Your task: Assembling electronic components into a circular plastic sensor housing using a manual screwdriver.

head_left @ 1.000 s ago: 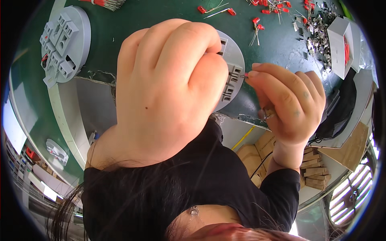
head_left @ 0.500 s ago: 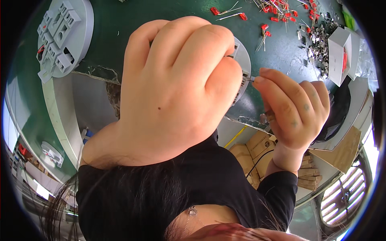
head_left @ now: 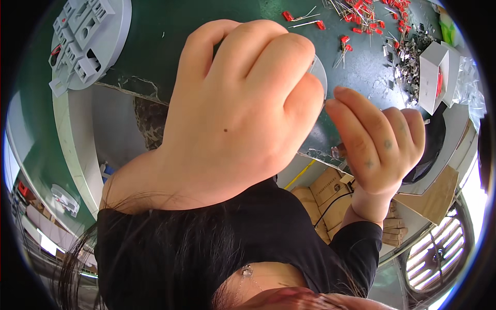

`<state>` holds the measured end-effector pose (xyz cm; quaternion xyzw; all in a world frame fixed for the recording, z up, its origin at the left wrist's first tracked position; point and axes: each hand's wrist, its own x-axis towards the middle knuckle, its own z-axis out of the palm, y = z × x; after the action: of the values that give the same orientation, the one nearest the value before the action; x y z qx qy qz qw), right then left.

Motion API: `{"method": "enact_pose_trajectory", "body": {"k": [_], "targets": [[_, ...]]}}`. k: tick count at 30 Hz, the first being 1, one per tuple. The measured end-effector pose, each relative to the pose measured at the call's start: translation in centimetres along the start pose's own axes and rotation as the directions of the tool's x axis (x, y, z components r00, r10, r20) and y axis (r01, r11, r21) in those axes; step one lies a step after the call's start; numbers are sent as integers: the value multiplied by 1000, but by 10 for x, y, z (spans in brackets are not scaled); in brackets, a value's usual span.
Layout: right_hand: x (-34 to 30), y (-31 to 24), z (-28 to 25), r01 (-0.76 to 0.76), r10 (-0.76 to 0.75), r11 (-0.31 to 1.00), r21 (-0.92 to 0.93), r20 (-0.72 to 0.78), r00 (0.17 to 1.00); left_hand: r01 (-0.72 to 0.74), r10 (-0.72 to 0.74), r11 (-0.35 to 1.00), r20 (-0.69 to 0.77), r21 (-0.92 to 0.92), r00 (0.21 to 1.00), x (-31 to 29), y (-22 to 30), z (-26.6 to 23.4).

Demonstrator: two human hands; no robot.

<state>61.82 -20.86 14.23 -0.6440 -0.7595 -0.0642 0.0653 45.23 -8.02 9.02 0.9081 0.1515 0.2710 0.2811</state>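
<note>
Head view: one container I can make out, a small open white cardboard box (head_left: 428, 85) at the right of the bench. Something red (head_left: 439, 82) shows inside it, too little to identify. A crumpled clear plastic bag (head_left: 467, 85) sits just beside it.

Surface is a dark green bench top (head_left: 147, 57), front edge chipped. Red parts with long wire leads (head_left: 361, 18) are scattered at the far side; a heap of small silver metal clips (head_left: 408, 72) lies near the box. Grey round plastic fixture with raised blocks (head_left: 111, 39) is at far left. Room: brown cardboard boxes (head_left: 325, 188) below the bench, a round slatted vent or fan (head_left: 439, 253) lower right.

My left hand (head_left: 245, 103) is curled almost to a fist, back to the camera, over a light grey round plate (head_left: 319, 70). Only the plate's right rim shows. Can't tell what those fingers have hold of.

My right hand (head_left: 382, 139) is just right of the plate, index and middle bent, tips close together. Can't tell if anything is pinched there. Left fixture's upper edge is cut off.
</note>
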Motion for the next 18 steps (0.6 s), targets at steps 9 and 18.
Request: {"method": "enact_pose_trajectory", "body": {"k": [9,18], "targets": [[11,-17,-2,-179,176,983,36,72,982,14,-14,999,-17,-33,1000,-2,0,2],[22,-32,-35,-423,340,894,147,390,856,16,-16,996,7,-89,1000,1,-2,0]]}}
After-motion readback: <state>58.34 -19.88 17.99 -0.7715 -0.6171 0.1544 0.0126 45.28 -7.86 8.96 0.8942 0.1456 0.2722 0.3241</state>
